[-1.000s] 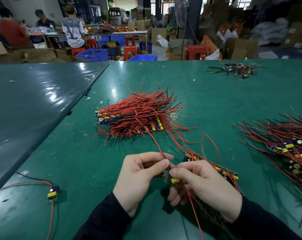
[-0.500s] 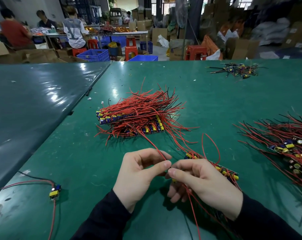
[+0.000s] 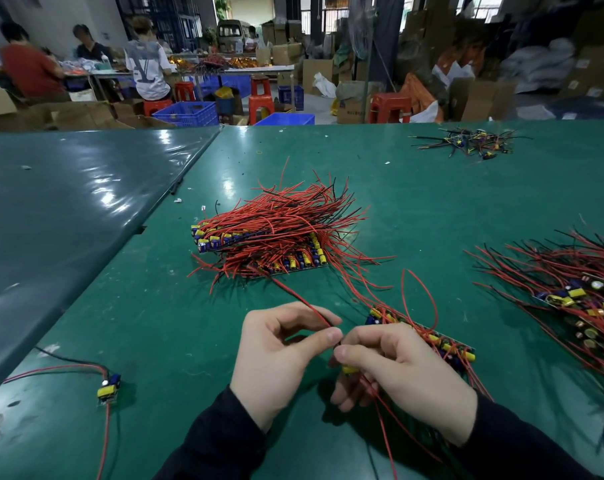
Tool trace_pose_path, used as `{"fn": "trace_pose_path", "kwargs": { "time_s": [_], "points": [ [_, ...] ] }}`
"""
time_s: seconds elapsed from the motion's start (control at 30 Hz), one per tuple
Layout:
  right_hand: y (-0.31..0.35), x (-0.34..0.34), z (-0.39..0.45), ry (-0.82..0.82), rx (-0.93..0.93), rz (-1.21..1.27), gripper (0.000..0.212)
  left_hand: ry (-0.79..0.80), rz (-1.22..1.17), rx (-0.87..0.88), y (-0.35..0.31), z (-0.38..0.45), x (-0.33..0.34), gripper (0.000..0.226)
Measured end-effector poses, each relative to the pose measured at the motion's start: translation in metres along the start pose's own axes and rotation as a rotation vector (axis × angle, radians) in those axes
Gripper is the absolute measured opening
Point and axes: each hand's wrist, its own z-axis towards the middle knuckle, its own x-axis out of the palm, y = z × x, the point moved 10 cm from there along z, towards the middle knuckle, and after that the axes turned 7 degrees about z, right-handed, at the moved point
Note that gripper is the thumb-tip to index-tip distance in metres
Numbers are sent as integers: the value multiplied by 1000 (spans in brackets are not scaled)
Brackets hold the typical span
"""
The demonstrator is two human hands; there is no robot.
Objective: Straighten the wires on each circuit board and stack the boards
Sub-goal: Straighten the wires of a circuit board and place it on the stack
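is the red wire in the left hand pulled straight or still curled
Nearly straight: the red wire runs as one taut line from the left hand, which pinches it, up toward the stacked boards.

Bare green counter (image 3: pixel 162 306) lies open left of the left grip (image 3: pixel 279 351), broken only by a lone small board (image 3: pixel 108 389). Ahead, the stacked boards (image 3: pixel 269 240) block. Right of the right grip (image 3: pixel 397 372), a board strip (image 3: pixel 445 344), then tangled boards (image 3: pixel 577 292).
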Motion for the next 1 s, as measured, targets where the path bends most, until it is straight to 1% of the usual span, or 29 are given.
{"fn": "trace_pose_path", "kwargs": {
  "time_s": [0.13,0.27,0.33,0.43,0.47,0.53,0.6,0.67,0.77,0.83,0.93,1.0],
  "points": [
    [-5,0,1,2,33,25,13,33,-22,4,-1,-4,9,12],
    [-2,-3,2,-16,-9,-46,25,34,-37,-18,0,-5,11,3],
    [0,-4,1,-31,-44,-78,30,19,-28,-19,-1,-4,9,3],
    [2,-4,0,-33,-66,-70,30,38,-73,-50,2,-4,10,13],
    [3,-4,0,-26,-75,-76,30,47,-79,-56,3,-5,11,13],
    [6,-3,-1,-20,-116,-130,32,80,-106,-82,4,-6,15,5],
    [14,-5,-4,-61,-215,-286,34,105,-110,-111,7,-6,18,6],
    [23,-4,-8,-113,-319,-486,33,82,-40,-79,5,-6,15,14],
    [28,-3,-10,-135,-389,-631,32,32,154,30,-2,-7,12,20],
    [28,-4,-10,-141,-399,-632,33,18,162,13,2,-8,11,10],
    [24,-4,-8,-137,-366,-560,33,-11,44,-74,10,-6,5,10],
    [22,-1,-7,-115,-355,-564,34,-56,100,-40,6,-4,-2,10]
  ]
}}
